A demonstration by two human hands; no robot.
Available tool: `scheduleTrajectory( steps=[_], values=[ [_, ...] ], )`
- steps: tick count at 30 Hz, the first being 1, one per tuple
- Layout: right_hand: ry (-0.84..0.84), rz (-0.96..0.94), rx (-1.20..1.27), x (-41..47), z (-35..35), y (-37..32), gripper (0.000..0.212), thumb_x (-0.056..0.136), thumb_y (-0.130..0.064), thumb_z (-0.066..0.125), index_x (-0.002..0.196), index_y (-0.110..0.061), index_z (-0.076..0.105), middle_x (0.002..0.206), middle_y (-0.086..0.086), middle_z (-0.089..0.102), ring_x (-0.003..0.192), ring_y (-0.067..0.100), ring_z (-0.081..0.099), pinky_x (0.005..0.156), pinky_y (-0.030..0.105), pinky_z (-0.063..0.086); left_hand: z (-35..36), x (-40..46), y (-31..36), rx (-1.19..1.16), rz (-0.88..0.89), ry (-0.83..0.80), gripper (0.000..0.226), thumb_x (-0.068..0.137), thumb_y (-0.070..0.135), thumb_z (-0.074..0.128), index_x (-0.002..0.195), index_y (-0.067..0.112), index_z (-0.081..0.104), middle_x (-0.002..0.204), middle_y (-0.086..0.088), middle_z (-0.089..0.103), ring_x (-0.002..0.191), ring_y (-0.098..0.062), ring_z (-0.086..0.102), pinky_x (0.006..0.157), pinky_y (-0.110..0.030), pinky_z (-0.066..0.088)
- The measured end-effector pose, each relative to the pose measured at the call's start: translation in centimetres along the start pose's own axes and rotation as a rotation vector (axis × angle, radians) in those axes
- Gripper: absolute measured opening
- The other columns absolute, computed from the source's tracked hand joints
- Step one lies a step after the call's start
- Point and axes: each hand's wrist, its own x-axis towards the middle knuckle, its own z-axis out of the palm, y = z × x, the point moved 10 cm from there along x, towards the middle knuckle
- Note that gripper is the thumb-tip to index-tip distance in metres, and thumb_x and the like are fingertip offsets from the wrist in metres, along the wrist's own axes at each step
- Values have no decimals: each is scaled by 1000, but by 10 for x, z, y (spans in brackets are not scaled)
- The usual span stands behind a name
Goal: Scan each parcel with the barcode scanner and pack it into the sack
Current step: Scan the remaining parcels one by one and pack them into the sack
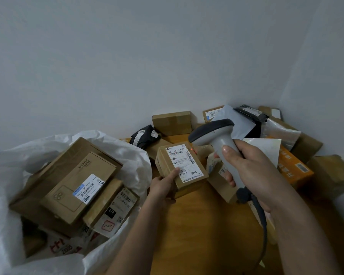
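Over the table (pixel 197 225), left hand (pixel 163 185) grips parcel (pixel 182 165); right hand (pixel 250 167) clasps scanner (pixel 216 139), seemingly aimed there.

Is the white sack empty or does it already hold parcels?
Holding parcels: the sack gapes open with several cardboard boxes piled inside.

Both bare forearms reach forward from the lower edge of the view, the left one rising from the bottom centre and the right one from the lower right. The left hand (pixel 163 185) is turned palm up with its thumb laid flat on top of a small parcel (pixel 182 165), the fingers tucked out of sight beneath it. The right hand (pixel 252 171) is held higher and closer, its back toward the camera, fingers wrapped round the handle of the scanner (pixel 216 135) and the thumb pressed along the handle's upper side.
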Motion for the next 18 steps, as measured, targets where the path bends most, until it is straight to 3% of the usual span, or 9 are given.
scheduleTrajectory(
  steps=[7,13,18],
  values=[
    [5,-21,-5,-3,-5,-8,17,100,-37,48,101,-26,62,67,5,63,59,14,60,59,31,52,-1,-4,6,-43,26,29,82,74,54,77,134,8,48,112,-10,67,94,-27,65,58,-39,54],
    [68,-61,52,5,-8,-4,12,93,-37,60,101,-29,60,60,-3,62,50,7,59,50,20,48,-2,-9,17,-98,98,31,78,75,51,77,134,9,49,112,-9,69,98,-26,68,68,-38,57],
    [129,58,163,24,5,33,19,86,-27,74,98,-17,62,66,6,60,44,4,55,43,17,45,-35,-41,52,-163,348,164,74,79,42,76,140,16,43,118,-3,66,96,-17,68,71,-29,59]
  ],
)
